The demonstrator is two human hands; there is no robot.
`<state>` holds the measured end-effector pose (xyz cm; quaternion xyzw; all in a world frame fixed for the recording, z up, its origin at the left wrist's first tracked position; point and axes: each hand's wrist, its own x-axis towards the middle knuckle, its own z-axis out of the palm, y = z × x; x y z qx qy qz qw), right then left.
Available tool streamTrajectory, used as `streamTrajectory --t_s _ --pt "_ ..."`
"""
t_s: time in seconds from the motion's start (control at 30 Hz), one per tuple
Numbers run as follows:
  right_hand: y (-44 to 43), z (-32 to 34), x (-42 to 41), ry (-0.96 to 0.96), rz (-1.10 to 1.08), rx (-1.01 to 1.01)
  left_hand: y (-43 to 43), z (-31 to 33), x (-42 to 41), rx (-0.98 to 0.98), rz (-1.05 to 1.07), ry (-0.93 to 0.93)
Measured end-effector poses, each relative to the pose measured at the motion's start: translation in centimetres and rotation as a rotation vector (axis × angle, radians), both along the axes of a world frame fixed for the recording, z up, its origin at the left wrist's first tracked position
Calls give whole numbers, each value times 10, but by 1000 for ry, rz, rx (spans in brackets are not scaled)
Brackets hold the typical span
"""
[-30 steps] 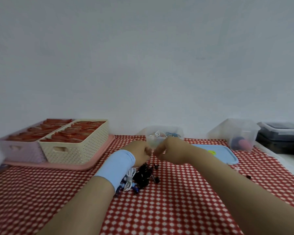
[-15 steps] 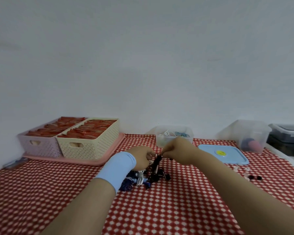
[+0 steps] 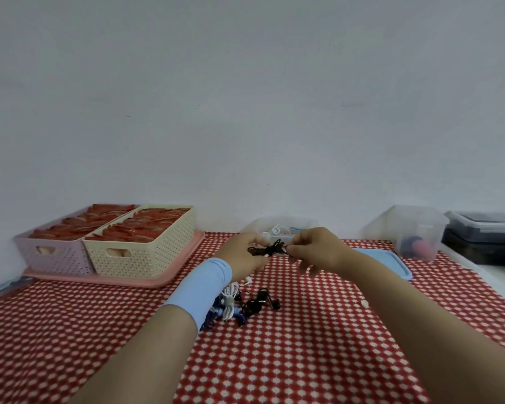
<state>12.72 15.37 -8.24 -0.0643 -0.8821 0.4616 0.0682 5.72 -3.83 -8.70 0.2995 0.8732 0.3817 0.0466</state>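
The left hand (image 3: 241, 255) and right hand (image 3: 318, 252) both pinch the black tangled cord (image 3: 270, 249) — it is lifted above the table. Under it lies a pile of earphones (image 3: 242, 306).

Red-and-white checked tablecloth (image 3: 303, 360), black cord (image 3: 270, 249)

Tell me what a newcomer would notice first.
Centre frame, the left hand and right hand pinch a tangled black cord between them, above the red-and-white checked tablecloth. Below lies a pile of black, white and blue earphone cables. Far left, a cream perforated plastic basket holds red packets.
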Motion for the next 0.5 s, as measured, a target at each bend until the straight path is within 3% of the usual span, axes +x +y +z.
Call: streamTrajectory --t_s 0.13,0.33,0.5 --pt "30 1 20 -103 -40 151 25 2 16 -97 -52 134" --pt "65 -3 53 -223 -49 259 70 -17 39 -195 -94 157" --pt "84 -12 68 -239 -59 323 76 -25 42 -489 -82 158"
